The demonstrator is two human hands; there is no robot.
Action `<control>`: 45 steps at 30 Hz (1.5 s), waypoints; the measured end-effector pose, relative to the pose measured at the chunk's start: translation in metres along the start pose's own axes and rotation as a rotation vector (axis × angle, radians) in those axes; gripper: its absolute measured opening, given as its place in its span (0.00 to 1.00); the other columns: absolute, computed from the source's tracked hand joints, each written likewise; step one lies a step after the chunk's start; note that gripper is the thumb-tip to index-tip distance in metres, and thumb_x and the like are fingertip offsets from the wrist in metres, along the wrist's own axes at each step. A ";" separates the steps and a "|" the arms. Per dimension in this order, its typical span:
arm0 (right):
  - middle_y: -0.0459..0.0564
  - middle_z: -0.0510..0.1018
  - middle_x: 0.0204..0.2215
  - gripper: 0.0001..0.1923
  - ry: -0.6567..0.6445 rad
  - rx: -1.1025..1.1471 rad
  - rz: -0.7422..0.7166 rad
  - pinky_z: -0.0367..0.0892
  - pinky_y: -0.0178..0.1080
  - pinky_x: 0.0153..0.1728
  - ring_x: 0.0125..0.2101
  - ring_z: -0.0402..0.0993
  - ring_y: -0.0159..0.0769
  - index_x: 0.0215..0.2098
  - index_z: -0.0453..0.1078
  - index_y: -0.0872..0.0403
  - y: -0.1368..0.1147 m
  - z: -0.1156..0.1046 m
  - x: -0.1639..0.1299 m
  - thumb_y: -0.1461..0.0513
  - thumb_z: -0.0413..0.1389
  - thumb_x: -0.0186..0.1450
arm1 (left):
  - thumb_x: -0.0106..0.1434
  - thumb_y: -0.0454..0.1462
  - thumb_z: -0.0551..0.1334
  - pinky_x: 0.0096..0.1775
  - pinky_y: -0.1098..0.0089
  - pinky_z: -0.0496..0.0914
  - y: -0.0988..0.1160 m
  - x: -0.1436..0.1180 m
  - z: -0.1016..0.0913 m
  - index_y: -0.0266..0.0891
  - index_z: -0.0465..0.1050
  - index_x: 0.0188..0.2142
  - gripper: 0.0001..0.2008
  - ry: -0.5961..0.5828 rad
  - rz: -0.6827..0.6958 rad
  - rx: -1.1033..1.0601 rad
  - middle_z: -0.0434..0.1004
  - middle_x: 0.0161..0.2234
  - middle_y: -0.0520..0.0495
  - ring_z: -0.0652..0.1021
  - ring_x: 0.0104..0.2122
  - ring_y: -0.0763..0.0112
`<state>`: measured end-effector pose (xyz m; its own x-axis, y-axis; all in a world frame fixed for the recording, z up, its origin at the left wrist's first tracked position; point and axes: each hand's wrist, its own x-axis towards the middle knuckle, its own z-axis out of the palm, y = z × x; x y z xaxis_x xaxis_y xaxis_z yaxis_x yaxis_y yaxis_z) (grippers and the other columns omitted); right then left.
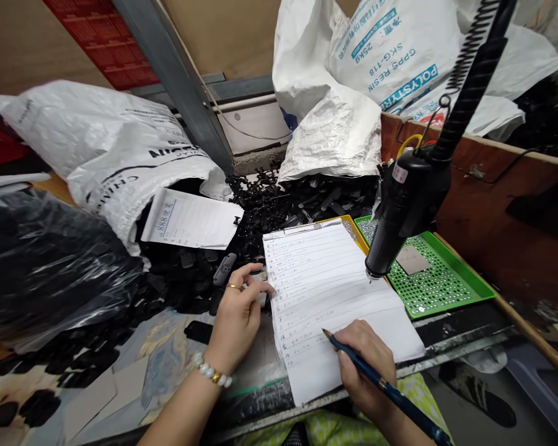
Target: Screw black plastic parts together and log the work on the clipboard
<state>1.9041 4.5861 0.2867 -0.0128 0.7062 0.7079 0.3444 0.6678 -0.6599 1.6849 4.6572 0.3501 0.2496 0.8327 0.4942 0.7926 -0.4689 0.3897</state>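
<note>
A clipboard of lined paper lies at the table's front edge, with rows of handwriting down its left part. My right hand rests on the lower part of the sheet, closed around a dark blue fountain pen. The pen's gold nib points at the paper; whether it touches, I cannot tell. At the sheet's left edge is my left hand, its bent fingers apart and the fingertips by the paper's margin. A whitish thing under those fingers is mostly hidden.
A black electric screwdriver hangs over the sheet's right side. Beyond it are a green tray of small metal parts and a yellow tray. Black plastic parts spill from white sacks. A notepad lies left.
</note>
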 end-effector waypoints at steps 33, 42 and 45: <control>0.47 0.71 0.25 0.09 -0.003 -0.031 -0.006 0.61 0.39 0.29 0.27 0.65 0.33 0.39 0.64 0.54 -0.003 -0.001 0.002 0.68 0.49 0.61 | 0.61 0.25 0.49 0.43 0.64 0.67 0.014 -0.035 -0.005 0.41 0.73 0.33 0.16 -0.104 -0.018 -0.053 0.60 0.53 0.45 0.68 0.43 0.67; 0.47 0.70 0.26 0.10 -0.013 -0.012 0.004 0.61 0.39 0.30 0.28 0.65 0.33 0.40 0.64 0.54 0.000 -0.002 0.000 0.68 0.50 0.60 | 0.61 0.25 0.50 0.44 0.63 0.67 0.019 -0.049 -0.007 0.42 0.74 0.34 0.16 -0.136 0.031 -0.068 0.61 0.52 0.44 0.68 0.42 0.67; 0.47 0.70 0.26 0.10 -0.013 -0.008 0.006 0.60 0.40 0.30 0.28 0.65 0.33 0.40 0.64 0.54 0.000 -0.001 0.000 0.68 0.50 0.60 | 0.61 0.25 0.50 0.44 0.63 0.67 0.019 -0.050 -0.005 0.42 0.74 0.33 0.17 -0.144 0.029 -0.049 0.61 0.52 0.44 0.67 0.43 0.66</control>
<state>1.9055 4.5861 0.2873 -0.0234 0.7130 0.7008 0.3516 0.6621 -0.6619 1.6847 4.6050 0.3371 0.3520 0.8504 0.3911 0.7568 -0.5044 0.4157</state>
